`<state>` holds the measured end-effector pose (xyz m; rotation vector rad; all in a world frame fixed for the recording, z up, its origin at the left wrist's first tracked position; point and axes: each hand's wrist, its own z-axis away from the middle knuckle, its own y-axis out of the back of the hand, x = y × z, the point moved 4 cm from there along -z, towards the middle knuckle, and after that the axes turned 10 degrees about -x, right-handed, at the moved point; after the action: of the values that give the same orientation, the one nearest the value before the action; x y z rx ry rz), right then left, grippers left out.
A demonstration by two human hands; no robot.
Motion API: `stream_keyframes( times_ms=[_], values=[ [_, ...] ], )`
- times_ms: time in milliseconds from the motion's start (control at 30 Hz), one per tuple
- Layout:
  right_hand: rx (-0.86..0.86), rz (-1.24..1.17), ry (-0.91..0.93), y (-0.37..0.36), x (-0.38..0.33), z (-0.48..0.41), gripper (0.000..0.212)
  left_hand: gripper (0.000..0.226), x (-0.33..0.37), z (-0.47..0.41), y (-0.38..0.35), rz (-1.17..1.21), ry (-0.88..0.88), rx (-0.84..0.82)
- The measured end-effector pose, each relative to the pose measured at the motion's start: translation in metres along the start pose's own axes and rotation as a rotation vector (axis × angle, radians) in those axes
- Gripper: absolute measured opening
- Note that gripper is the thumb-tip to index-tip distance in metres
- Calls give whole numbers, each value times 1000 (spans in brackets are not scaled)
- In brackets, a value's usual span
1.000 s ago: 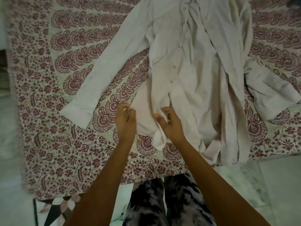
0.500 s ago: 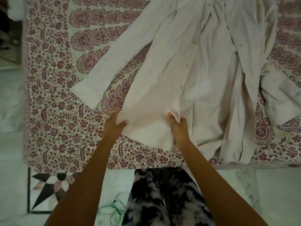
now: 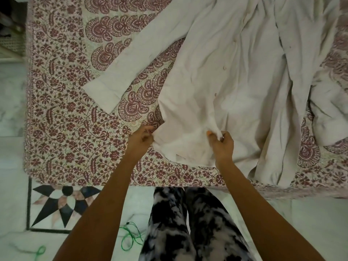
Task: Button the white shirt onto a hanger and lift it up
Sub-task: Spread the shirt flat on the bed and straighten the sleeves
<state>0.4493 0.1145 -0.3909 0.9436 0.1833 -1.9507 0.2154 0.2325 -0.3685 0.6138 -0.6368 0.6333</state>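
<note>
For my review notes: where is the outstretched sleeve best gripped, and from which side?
Probably the cuff, from the near-left side: the sleeve lies flat and straight on the bedspread, its cuff end free and closest to the left hand.

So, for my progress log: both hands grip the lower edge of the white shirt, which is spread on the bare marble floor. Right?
Not the floor. In the head view the left hand and right hand do grip the lower edge of the white shirt, but it is spread on a maroon-patterned bedspread; the marble floor shows only beside it.
</note>
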Motion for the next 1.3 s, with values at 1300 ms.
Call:
stream_keyframes(
  times_ms=[1300],
  values=[
    [-311,-20,-240,11,-72,-70,30,24,104,-150,24,-734,56,62]
  ],
)
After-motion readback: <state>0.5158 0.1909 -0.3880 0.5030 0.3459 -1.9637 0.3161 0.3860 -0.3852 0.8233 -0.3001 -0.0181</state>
